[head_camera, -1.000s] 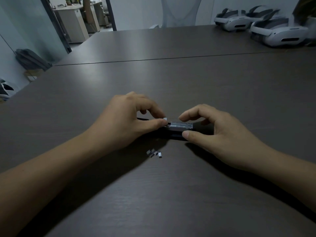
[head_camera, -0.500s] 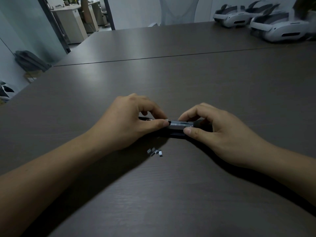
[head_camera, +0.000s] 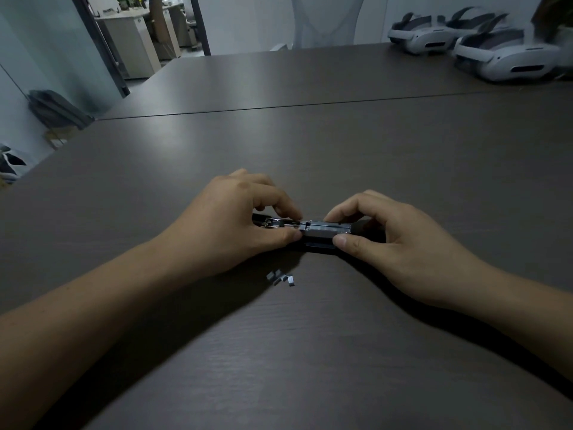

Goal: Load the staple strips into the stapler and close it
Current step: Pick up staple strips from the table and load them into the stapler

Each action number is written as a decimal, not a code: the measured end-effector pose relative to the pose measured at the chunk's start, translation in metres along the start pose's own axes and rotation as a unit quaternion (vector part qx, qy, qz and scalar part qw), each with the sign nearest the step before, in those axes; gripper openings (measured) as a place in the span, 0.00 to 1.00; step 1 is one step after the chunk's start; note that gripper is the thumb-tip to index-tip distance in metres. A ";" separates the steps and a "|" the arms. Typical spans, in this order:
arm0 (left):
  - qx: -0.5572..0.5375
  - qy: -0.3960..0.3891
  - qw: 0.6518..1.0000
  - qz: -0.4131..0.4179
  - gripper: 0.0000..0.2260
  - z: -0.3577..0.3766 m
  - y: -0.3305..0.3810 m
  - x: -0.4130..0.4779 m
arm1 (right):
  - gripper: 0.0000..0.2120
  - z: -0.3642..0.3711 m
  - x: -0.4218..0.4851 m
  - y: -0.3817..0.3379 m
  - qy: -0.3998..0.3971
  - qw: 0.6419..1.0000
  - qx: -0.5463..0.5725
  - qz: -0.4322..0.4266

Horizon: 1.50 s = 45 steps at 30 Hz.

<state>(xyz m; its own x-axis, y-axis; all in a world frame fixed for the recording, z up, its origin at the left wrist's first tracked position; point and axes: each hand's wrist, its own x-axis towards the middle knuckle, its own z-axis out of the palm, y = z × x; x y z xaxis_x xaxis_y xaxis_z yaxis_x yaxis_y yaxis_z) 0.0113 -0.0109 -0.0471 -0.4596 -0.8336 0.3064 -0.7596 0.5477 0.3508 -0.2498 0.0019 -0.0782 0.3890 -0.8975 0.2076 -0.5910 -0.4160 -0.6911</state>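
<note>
A dark stapler (head_camera: 322, 234) lies opened flat on the dark table (head_camera: 310, 144), its metal staple channel facing up between my hands. My left hand (head_camera: 235, 221) pinches the channel's left part with thumb and forefinger; what lies under the fingertips is hidden. My right hand (head_camera: 400, 243) grips the stapler's right end, forefinger on top of the metal rail and thumb against its near side. A few short staple strip pieces (head_camera: 280, 278) lie loose on the table just in front of the stapler, apart from both hands.
Three white VR headsets (head_camera: 502, 57) sit at the far right of the table. A seam (head_camera: 279, 107) runs across the tabletop further back. A chair back (head_camera: 325, 20) stands beyond the far edge. The table's left edge (head_camera: 46, 156) drops to the floor.
My left thumb and forefinger have slid a little left along the channel, and the small light piece seen at their tips is no longer visible. My right hand has closed in on the stapler.
</note>
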 end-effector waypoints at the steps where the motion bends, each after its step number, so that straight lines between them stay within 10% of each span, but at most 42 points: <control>1: -0.001 0.005 1.000 0.001 0.08 -0.001 0.000 0.000 | 0.08 0.000 0.000 0.000 0.000 1.000 0.000 0.000; 28: 0.016 0.021 0.999 0.037 0.05 -0.008 0.009 -0.004 | 0.09 0.000 -0.001 -0.004 0.015 1.000 -0.001 0.004; 45: 0.063 -0.142 0.986 0.054 0.12 -0.016 0.023 -0.017 | 0.08 0.000 -0.001 -0.006 0.016 1.000 -0.010 0.011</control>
<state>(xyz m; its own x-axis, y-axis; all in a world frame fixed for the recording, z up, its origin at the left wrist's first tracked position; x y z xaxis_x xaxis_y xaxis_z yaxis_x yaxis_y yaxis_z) 0.0096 0.0168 -0.0300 -0.6378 -0.7671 0.0696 -0.7420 0.6361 0.2117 -0.2466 0.0052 -0.0741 0.3534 -0.9106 0.2145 -0.6128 -0.3986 -0.6824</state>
